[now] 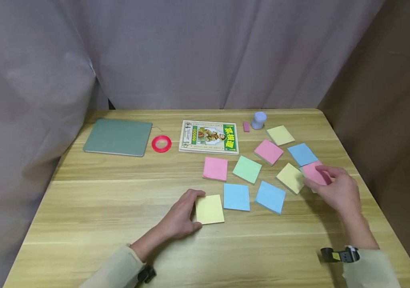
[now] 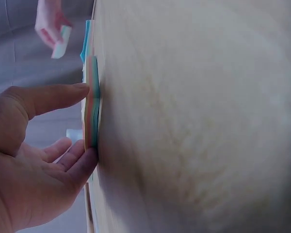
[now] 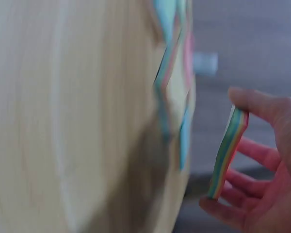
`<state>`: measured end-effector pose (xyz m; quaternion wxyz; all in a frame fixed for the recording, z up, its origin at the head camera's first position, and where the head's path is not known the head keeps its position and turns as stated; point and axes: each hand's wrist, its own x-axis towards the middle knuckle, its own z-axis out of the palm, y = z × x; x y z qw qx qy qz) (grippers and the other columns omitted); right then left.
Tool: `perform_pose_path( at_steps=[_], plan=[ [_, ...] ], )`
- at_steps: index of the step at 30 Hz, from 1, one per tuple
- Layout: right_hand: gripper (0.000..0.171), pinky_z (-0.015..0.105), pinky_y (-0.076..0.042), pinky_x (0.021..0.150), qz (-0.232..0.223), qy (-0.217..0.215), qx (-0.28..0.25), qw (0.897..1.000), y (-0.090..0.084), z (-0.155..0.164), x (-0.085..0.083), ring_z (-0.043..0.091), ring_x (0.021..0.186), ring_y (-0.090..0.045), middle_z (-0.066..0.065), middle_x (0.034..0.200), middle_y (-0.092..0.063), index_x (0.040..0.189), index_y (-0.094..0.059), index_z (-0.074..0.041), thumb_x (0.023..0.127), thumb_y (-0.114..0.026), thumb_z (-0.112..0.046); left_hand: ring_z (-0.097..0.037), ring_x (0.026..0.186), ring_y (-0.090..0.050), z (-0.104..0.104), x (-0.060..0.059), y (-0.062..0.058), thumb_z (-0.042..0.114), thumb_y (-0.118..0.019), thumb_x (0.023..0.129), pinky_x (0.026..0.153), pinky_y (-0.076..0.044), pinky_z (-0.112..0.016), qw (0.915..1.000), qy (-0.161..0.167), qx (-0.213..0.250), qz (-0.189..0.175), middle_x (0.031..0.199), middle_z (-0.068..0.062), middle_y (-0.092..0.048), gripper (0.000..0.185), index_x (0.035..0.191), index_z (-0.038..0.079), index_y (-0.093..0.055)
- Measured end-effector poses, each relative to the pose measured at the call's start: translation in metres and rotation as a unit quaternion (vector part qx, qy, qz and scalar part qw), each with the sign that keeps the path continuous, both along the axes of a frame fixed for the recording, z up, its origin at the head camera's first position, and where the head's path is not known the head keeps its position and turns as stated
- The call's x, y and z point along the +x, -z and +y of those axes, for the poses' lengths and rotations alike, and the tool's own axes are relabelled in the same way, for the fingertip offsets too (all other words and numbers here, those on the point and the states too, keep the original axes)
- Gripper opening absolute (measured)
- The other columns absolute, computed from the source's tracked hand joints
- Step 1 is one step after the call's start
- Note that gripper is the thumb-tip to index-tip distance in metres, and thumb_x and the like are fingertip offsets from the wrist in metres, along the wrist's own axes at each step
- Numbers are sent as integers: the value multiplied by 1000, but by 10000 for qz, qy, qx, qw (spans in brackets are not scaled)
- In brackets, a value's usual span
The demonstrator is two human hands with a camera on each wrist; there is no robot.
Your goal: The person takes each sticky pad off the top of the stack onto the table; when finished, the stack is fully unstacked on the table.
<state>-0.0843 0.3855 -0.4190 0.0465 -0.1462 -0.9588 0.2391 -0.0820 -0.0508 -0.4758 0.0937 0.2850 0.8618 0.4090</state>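
Observation:
My left hand (image 1: 182, 214) holds a yellow-topped sticky note pad (image 1: 210, 209) at its left side, thumb on the near edge and fingers on the far edge. In the left wrist view, that pad (image 2: 91, 104) lies low at the wood surface, its side layered in colours. My right hand (image 1: 338, 190) grips a pink-topped sticky note pad (image 1: 314, 173) between thumb and fingers. The right wrist view has this pad (image 3: 228, 153) raised off the table, with striped edges. Close to it in the head view are a blue pad (image 1: 302, 154) and a yellow pad (image 1: 291, 178).
Two blue pads (image 1: 236, 197), a green pad (image 1: 247, 169) and more pink and yellow pads lie mid-right on the table (image 1: 111, 208). Further back are a picture-covered book (image 1: 210, 137), red tape roll (image 1: 161, 144), green notebook (image 1: 118, 137), pink eraser-like block (image 1: 246, 127) and lavender cylinder (image 1: 259, 120).

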Motion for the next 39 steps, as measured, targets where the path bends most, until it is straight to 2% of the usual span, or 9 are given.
perform_pose_path(
  at_steps=[2,5,14,23,32,39],
  plan=[
    [85,55,-40,80,-275,409,-11,9988,6,21,1,48,117,-46,32,132,-51,135,-55,-1,78,-72,-62,-21,107,-50,0,1,0,-1,-86,63,93,-46,-38,10000,10,-2,-12,126,-8,-51,81,133,3,-46],
    [90,50,-41,73,-632,613,152,9960,14,41,-2,47,111,-48,32,127,-54,135,-54,1,78,-68,-68,-21,106,-50,0,1,0,0,-86,63,92,-46,-38,10000,-7,-17,5,126,-8,-51,79,132,3,-47],
    [87,47,-41,67,-995,487,457,9928,26,44,-5,46,103,-51,29,122,-58,129,-57,1,79,-65,-69,-19,109,-50,-1,1,1,0,-87,64,94,-46,-38,9999,-4,-59,-84,126,-7,-51,78,132,4,-48],
    [93,51,-41,67,-1226,486,547,9898,29,42,-5,51,108,-47,33,128,-50,136,-52,0,79,-60,-74,-21,113,-50,-2,2,1,-1,-87,64,98,-45,-39,9999,11,-81,-91,127,-8,-51,79,132,4,-48],
    [94,67,-38,81,-1252,225,663,9897,28,41,-4,58,117,-36,40,134,-35,142,-46,-1,82,-60,-71,-20,112,-50,-4,0,0,3,-87,66,98,-44,-40,9998,21,-43,-173,128,-7,-51,78,133,4,-48],
    [85,71,-33,87,-643,-241,780,9946,12,32,-7,59,119,-34,39,136,-36,141,-45,3,87,-61,-62,-22,109,-52,-7,-3,-3,10,-85,72,96,-44,-39,9988,-82,323,-363,127,-8,-52,74,135,5,-47]
  ],
)
